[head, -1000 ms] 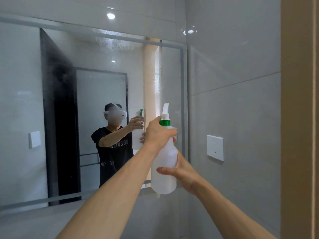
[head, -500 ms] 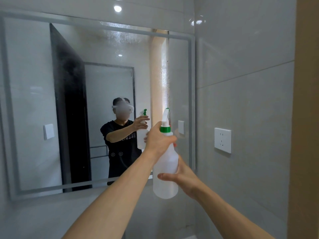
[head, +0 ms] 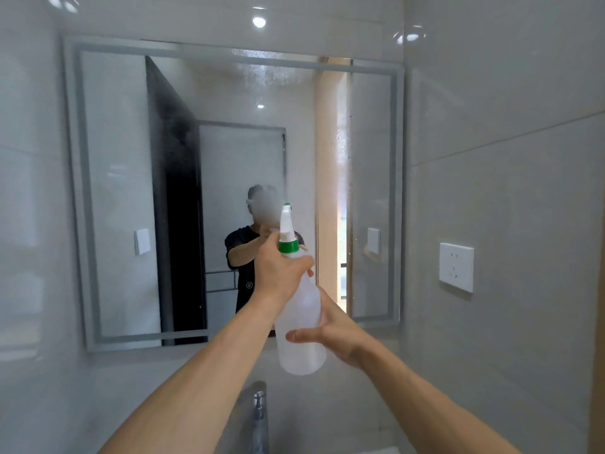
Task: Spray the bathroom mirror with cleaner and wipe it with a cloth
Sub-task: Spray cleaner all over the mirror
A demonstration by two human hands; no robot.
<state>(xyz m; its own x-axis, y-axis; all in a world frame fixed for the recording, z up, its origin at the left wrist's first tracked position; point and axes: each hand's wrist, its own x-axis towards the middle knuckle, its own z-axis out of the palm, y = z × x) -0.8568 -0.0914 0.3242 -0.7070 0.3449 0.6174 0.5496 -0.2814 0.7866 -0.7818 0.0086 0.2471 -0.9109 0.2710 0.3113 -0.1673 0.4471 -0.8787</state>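
Straight ahead of the mirror, bottle upright, nozzle aimed at the glass's middle; left hand wraps the neck at the trigger, right hand cups the body. No cloth visible.

Both hands grip spray bottle: left at neck, right round body; nozzle faces mirror.

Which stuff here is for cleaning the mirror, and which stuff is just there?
For the job:
spray bottle, gripped by the left hand at the neck and the right hand at the body
mirror

Just there:
wall socket
tap
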